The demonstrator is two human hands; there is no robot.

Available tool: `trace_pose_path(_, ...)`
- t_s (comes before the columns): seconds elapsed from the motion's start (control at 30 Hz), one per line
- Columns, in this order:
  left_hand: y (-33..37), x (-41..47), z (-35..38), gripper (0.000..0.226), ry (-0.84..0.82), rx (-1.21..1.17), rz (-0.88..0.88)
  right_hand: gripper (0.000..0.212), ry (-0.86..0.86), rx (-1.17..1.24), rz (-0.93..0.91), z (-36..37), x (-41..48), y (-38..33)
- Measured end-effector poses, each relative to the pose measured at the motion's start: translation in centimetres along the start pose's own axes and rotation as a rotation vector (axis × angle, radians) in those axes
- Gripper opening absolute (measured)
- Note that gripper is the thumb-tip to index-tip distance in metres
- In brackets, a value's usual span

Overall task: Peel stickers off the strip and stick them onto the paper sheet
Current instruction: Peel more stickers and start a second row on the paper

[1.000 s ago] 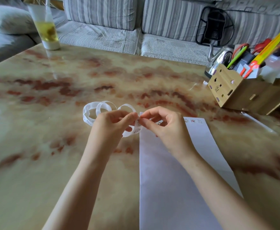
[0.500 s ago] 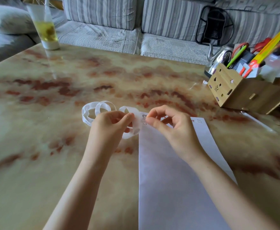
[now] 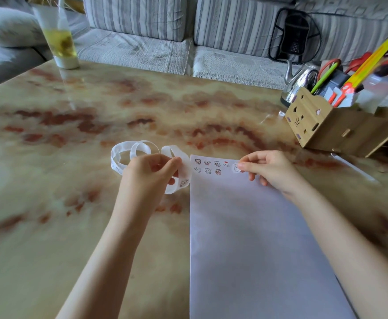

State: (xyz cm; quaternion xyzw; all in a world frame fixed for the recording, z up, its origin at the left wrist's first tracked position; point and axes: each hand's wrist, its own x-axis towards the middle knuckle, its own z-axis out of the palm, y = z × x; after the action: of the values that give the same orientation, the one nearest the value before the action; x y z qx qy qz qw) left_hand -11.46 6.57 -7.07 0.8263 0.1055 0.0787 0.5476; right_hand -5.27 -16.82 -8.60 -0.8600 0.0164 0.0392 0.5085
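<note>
Left hand (image 3: pixel 151 173) grips the coiled strip (image 3: pixel 115 162); right hand (image 3: pixel 271 169) pinches a sticker (image 3: pixel 236 168) (seemingly touching the paper sheet (image 3: pixel 246 238)).

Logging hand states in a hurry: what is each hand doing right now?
Left hand: holding the curled white sticker strip.
Right hand: fingers pinching a small white sticker at the top of the white paper sheet.

Left hand (image 3: pixel 152 173) pinches curled strip (image 3: pixel 142 157); right hand (image 3: pixel 269 168) pinches sticker (image 3: pixel 236 168) at paper sheet (image 3: pixel 246 238) top.
</note>
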Motion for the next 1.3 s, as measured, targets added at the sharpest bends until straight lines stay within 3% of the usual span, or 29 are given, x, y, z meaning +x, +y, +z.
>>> trace_pose_path(0.4, -0.2, 0.1, -0.1, 0.021, -0.009, -0.015, 0.001, 0.008, -0.026, -0.063, 0.089, 1.4, 1.3, -0.6)
trace_pose_path(1.3, -0.2, 0.1, -0.1, 0.021, -0.008, -0.004, -0.007, 0.001, 0.065, -0.155, 0.033, 2.2, 0.8, -0.4)
